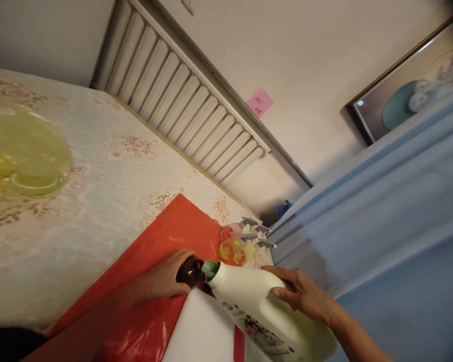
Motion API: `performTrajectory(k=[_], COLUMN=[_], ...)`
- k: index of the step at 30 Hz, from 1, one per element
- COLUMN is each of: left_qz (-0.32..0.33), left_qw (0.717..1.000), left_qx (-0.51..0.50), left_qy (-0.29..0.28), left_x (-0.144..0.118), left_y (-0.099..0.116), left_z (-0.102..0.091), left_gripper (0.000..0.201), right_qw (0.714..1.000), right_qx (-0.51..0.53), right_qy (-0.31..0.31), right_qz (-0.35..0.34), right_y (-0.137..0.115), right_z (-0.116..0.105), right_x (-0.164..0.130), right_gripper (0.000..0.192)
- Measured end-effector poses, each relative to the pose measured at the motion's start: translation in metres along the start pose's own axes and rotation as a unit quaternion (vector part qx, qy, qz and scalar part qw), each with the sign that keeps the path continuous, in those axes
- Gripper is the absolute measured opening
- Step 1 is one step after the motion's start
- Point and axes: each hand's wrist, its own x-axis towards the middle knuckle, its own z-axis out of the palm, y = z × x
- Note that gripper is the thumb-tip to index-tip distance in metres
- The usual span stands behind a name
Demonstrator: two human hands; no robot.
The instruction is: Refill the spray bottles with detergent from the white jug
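Note:
My left hand point(168, 275) is closed around a small dark brown bottle point(190, 273). My right hand point(302, 291) grips a large pale cream jug point(264, 306) with a printed label. The jug is tilted, and its green pouring spout point(210, 270) points at the top of the brown bottle. Spout and bottle mouth are close together; I cannot tell whether they touch or whether liquid flows. Under both lie a glossy red sheet point(147, 256) and a white sheet or board point(204, 327).
Several spray bottles point(237, 250) with grey triggers and yellow or pink liquid stand beyond the red sheet. A transparent yellow basin point(30, 136) sits at left on the flowered tablecloth point(98, 201). A radiator point(184, 90) lines the wall; a blue curtain point(381, 211) hangs at right.

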Motion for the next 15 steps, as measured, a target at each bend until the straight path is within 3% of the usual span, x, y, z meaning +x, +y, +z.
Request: performTrajectory(k=[15], left_qz=[0.005], left_qw=[1.0], left_qx=[-0.007], left_qy=[-0.006], left_x=[0.001], left_y=[-0.013], left_z=[0.003], left_gripper=[0.063], right_qw=[1.0], right_qx=[-0.021], right_qy=[-0.004], right_qz=[0.002], right_y=[-0.002], right_z=[-0.003], right_x=[0.002], right_gripper=[0.06])
